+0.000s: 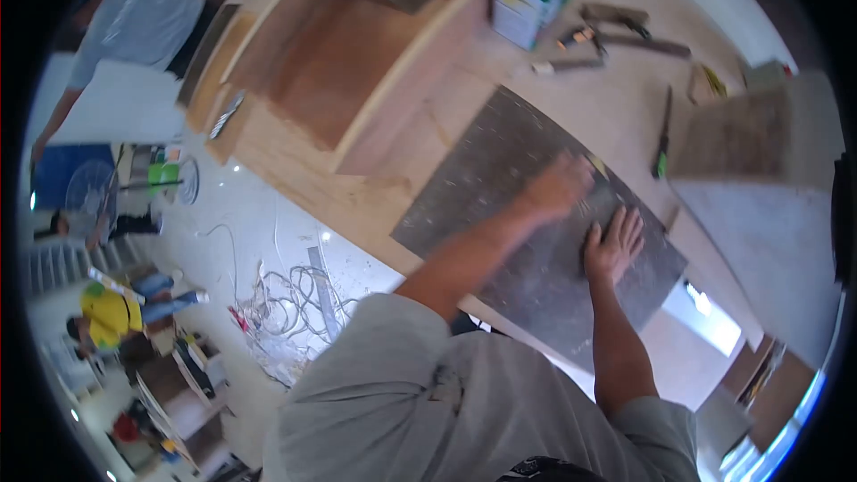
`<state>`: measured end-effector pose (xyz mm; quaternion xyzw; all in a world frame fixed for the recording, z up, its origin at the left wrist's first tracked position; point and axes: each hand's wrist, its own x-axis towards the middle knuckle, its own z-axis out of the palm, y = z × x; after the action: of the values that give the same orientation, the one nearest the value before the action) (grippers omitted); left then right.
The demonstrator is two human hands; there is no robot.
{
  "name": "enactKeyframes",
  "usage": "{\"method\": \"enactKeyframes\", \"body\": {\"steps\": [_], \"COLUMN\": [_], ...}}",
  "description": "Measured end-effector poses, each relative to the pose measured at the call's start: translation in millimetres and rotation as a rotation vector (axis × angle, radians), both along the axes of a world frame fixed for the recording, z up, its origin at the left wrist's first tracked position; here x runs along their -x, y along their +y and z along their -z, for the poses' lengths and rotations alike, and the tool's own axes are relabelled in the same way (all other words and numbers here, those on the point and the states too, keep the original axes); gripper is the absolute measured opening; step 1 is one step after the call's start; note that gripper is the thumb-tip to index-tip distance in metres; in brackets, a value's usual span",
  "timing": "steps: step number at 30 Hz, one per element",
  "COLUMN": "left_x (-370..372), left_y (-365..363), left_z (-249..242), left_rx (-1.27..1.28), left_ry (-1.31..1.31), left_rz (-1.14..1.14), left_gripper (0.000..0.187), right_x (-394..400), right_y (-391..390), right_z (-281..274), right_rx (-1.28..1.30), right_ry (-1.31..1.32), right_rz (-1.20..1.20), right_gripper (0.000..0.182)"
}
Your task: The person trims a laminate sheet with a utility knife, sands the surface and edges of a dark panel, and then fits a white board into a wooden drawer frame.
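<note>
A dark grey-brown sheet (500, 170) with pale streaks and specks lies across the light wooden worktop in front of me. My left hand (561, 187) is over its far part, smeared by motion, with the fingers curled. A small yellow bit (597, 164) shows right at those fingers; I cannot tell what the hand holds. Flat on the sheet, to the right and closer to me, rests my right hand (614, 248), its fingers spread and thumb out.
An open wooden box (384, 138) stands beyond the sheet, near a green-and-white can (522, 0). Hand tools (571, 64) and a green-handled tool (662, 156) lie farther right. Tangled cables (295, 303) cover floor at left. People in grey (147, 13) and yellow (109, 314) are nearby.
</note>
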<state>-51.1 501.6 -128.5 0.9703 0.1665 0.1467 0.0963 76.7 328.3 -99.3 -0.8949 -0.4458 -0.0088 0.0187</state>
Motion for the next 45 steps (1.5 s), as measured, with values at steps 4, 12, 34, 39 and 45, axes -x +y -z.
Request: {"method": "enactKeyframes", "body": {"steps": [4,12,34,39,45], "left_x": [59,-24,124,65,140], "left_y": [112,-33,43,-121,27], "left_z": [-5,3,10,-11,-25], "left_rx": [0.057,0.127,-0.008,0.262,0.147], "left_ry": [-0.019,-0.045,-0.100,-0.084,-0.051], "left_rz": [-0.385,-0.064,-0.618,0.008,-0.336], "left_gripper": [0.052,0.049,0.047,0.039,0.037], "right_x": [-6,-8,-10,-10,-7], "right_y": [8,-2,-2,-5,-3], "right_z": [3,8,14,18,13], "right_rx": [0.020,0.005,-0.018,-0.032,0.005], "right_ry": [0.044,0.047,0.009,0.004,0.004], "right_rz": [0.033,0.015,0.012,0.008,0.019], "right_gripper": [0.074,0.065,0.058,0.058,0.058]}}
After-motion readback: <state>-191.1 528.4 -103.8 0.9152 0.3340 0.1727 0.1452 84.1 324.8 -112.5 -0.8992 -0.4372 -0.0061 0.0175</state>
